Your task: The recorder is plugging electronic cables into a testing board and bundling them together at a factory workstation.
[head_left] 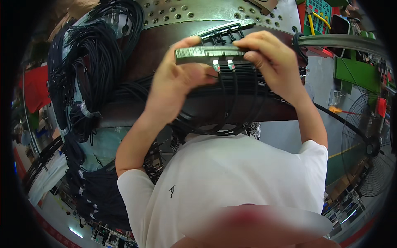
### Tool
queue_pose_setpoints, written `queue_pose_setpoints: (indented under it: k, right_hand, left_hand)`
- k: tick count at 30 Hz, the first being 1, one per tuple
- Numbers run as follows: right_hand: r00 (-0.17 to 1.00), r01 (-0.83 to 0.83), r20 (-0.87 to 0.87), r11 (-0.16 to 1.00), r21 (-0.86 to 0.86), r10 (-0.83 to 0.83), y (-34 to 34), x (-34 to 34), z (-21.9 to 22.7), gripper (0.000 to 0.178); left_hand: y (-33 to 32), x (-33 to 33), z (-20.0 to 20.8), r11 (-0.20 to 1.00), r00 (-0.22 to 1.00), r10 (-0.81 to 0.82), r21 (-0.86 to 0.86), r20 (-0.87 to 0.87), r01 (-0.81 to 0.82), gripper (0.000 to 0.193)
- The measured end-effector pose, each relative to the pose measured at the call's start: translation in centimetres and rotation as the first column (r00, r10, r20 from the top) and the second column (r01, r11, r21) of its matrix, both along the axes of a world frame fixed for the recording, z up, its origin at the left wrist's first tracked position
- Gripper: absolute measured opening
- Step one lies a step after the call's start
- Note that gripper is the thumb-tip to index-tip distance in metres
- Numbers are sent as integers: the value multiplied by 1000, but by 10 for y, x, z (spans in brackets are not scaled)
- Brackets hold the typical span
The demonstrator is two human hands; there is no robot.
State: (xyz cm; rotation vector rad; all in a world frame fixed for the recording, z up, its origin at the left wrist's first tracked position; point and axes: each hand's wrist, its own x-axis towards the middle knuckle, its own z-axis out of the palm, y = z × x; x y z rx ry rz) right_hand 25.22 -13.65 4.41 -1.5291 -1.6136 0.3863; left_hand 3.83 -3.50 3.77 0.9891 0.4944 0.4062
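My left hand (173,82) is closed around the left end of a long metal block (192,53), held above a dark tabletop. Fingers and thumb of my right hand (271,62) close on the block's right end. Two small cable connectors (216,66) with bright metal tips and bits of green circuit board show at the block's near edge. Their black cables (223,97) loop down toward my shirt. Just beyond the block lies a second bar-shaped fixture (227,33) with black posts. How the connectors sit in the block is too small to tell.
A bundle of black cables (128,89) runs across the dark tabletop (161,31). Thick cable coils (89,53) hang at the left. A perforated metal plate (198,10) lies at the back. Yellow-handled pliers (311,20) and a metal arm (339,40) are right; a fan (364,144) stands lower right.
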Motion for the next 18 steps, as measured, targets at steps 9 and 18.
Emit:
queue_pose_setpoints:
  k: [9, 18]
  right_hand:
    - [698, 158, 634, 935, 317, -333, 163, 74, -30, 19]
    - [753, 206, 589, 955, 215, -295, 205, 101, -50, 22]
  left_hand:
    - [81, 90, 43, 867, 987, -96, -498, -132, 17, 24]
    - [135, 117, -20, 940, 992, -1, -339, 130, 45, 18]
